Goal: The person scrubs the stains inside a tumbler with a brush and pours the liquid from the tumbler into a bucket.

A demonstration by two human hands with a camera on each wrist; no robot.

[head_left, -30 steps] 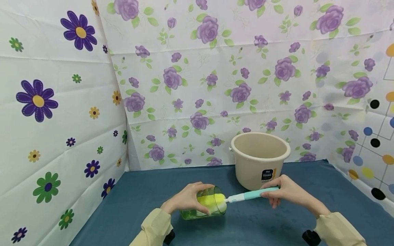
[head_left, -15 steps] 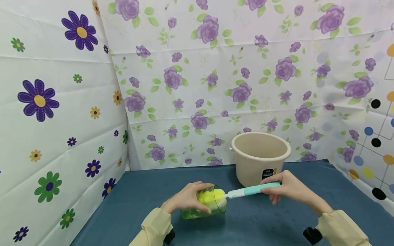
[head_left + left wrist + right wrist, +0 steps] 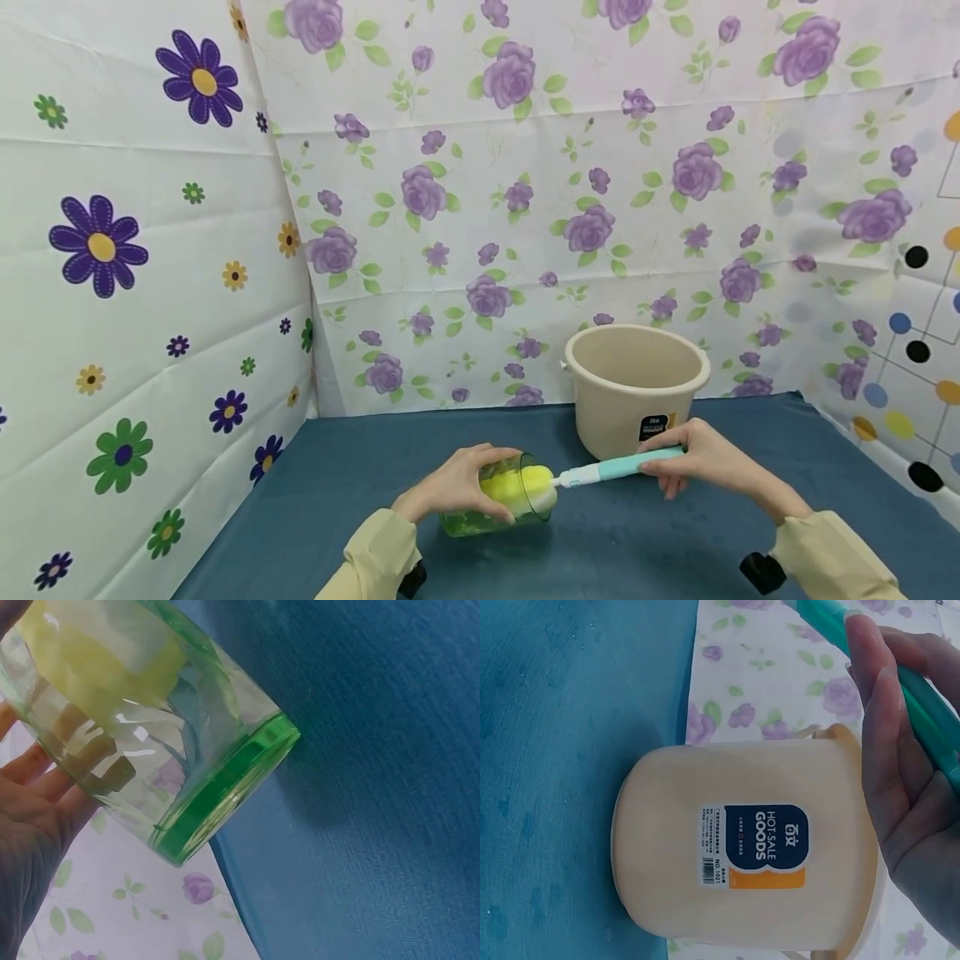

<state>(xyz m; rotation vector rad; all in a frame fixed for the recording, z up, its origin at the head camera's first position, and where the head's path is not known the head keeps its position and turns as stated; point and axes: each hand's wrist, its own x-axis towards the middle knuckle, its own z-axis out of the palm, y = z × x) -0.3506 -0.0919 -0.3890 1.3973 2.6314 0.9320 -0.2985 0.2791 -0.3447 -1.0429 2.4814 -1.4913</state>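
My left hand point(image 3: 465, 483) grips a clear green-tinted glass point(image 3: 187, 750) lying on its side, its mouth toward the right. Fingers wrap the far side and the thumb lies on the near side. A cup brush with a yellow and white sponge head point(image 3: 537, 483) is partly inside the glass, the sponge poking slightly past the rim. My right hand point(image 3: 697, 458) pinches the brush's turquoise handle point(image 3: 630, 465) near its end; the white neck lies between handle and sponge. In the left wrist view the thick green base point(image 3: 225, 791) of the glass faces the camera.
A beige bucket point(image 3: 600, 408) with a dark label point(image 3: 767, 838) stands behind the brush, close to my right hand. Blue cloth point(image 3: 360, 467) covers the table, with water drops on it in the right wrist view. Flowered sheets point(image 3: 450, 250) hang at the back and sides.
My right hand has shifted slightly up and right with the brush handle. The sponge now pokes a little farther out of the glass. My left hand and the glass have stayed nearly still.
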